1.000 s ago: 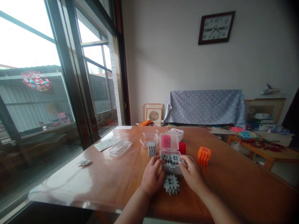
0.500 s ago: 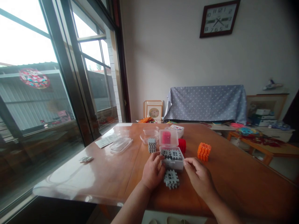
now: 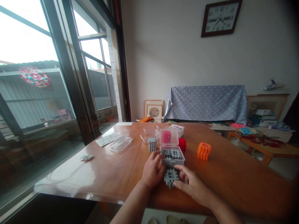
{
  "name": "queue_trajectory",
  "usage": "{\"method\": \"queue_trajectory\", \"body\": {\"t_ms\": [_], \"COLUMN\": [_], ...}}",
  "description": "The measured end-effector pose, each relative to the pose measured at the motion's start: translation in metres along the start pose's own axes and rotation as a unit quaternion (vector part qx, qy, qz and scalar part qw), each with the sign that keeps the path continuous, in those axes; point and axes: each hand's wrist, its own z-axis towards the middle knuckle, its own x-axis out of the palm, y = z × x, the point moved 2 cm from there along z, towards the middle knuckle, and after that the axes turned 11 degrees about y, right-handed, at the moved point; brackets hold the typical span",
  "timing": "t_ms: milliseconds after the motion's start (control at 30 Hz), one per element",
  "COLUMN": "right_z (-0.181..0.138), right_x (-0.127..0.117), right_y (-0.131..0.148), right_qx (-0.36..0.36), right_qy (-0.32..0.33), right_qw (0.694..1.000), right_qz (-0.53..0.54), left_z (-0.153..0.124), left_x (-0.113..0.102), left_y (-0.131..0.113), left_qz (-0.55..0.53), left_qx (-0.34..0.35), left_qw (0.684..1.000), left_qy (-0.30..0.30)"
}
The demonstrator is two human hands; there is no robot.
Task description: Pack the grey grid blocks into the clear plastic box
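Note:
A small clear plastic box (image 3: 174, 162) with its lid raised stands in front of me, and grey interlocking plastic pieces (image 3: 175, 153) lie inside it. My left hand (image 3: 153, 169) grips the box at its left side, fingertips over the rim. Just in front of the box sits a stack of grey notched square pieces (image 3: 171, 177). My right hand (image 3: 190, 182) is at the right side of this stack, index finger and thumb spread apart, thumb by its lower corner. Behind my left hand stands another grey stack (image 3: 152, 144).
An orange stack (image 3: 204, 151) is on the wooden table (image 3: 112, 174) to the right. Red pieces (image 3: 182, 145) sit behind the box. Clear containers (image 3: 121, 144), papers (image 3: 106, 140) and a small packet (image 3: 86, 157) lie on the left, another lidded tub (image 3: 178, 129) at the back.
My right hand has left the box's right side and come down toward me, to the grey stack in front of it. My left hand stays on the box.

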Motion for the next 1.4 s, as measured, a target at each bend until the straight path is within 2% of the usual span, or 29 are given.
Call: {"method": "queue_trajectory", "body": {"t_ms": [233,567,733,867,1000,1267,1400], "right_z": [0.008,0.004,-0.007,-0.014,-0.014,0.008,0.032], "right_x": [0.001,-0.006,-0.007,-0.011,-0.025,-0.047,-0.050], "right_y": [-0.003,-0.008,-0.005,0.003,0.014,0.023,0.032], "right_qx": [-0.014,-0.022,-0.021,0.003,-0.030,-0.036,-0.082], "right_qy": [0.031,0.016,0.020,-0.064,-0.141,-0.216,-0.245], "right_qw": [0.999,0.999,0.989,0.984,0.973,0.964,0.958], "right_qz": [0.034,0.044,0.145,0.165,0.179,0.152,0.123], "left_z": [0.000,0.000,0.000,0.000,0.000,0.000,0.000], "left_x": [0.000,0.000,0.001,0.001,0.000,0.000,0.000], "left_y": [0.001,0.000,0.002,0.002,0.001,0.002,0.001], "left_qz": [-0.004,-0.003,-0.005,0.000,0.002,0.000,-0.001], "left_qx": [0.001,0.000,-0.005,-0.011,-0.005,-0.008,-0.009], "left_qw": [1.000,1.000,1.000,1.000,1.000,1.000,1.000], "left_qy": [0.004,0.003,0.008,0.011,0.010,0.015,0.015]}}
